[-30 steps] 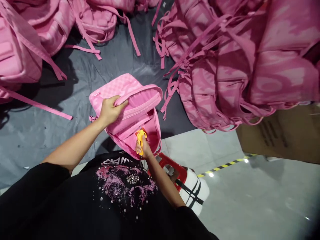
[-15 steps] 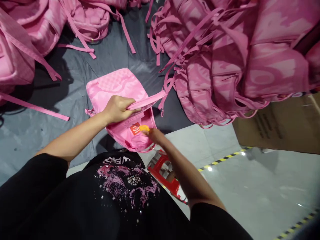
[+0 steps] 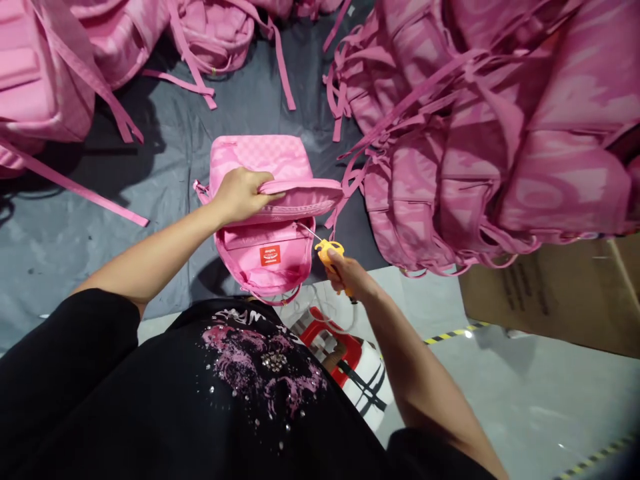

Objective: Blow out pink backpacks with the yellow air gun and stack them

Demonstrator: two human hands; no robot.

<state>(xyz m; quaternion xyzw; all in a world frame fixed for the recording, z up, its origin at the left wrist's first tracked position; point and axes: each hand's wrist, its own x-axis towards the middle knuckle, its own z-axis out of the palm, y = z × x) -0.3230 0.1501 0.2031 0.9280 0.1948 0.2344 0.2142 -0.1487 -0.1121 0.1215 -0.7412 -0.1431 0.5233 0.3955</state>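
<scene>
A pink backpack [image 3: 263, 157] lies on a dark cloth with its front flap lifted and the compartment below open toward me. My left hand [image 3: 245, 195] pinches the flap's edge and keeps it raised. Inside the compartment a red label [image 3: 270, 255] shows on the pink lining. To the right of the opening, my right hand [image 3: 347, 275] grips a yellow-handled tool [image 3: 327, 248] with a thin metal shaft. The shaft points up and left at the flap's underside near the compartment's right edge; whether it touches cannot be made out.
Many pink backpacks [image 3: 440, 173] are heaped at the right, others [image 3: 45, 73] at the upper left, straps trailing on the dark cloth [image 3: 165, 180]. A cardboard box [image 3: 560, 300] stands right. A red and white item [image 3: 345, 353] is below my right hand.
My right hand has pulled the yellow-handled tool out to the right, from in front of the red label to beside the opening. The backpack has turned straighter, its flap still held by my left hand.
</scene>
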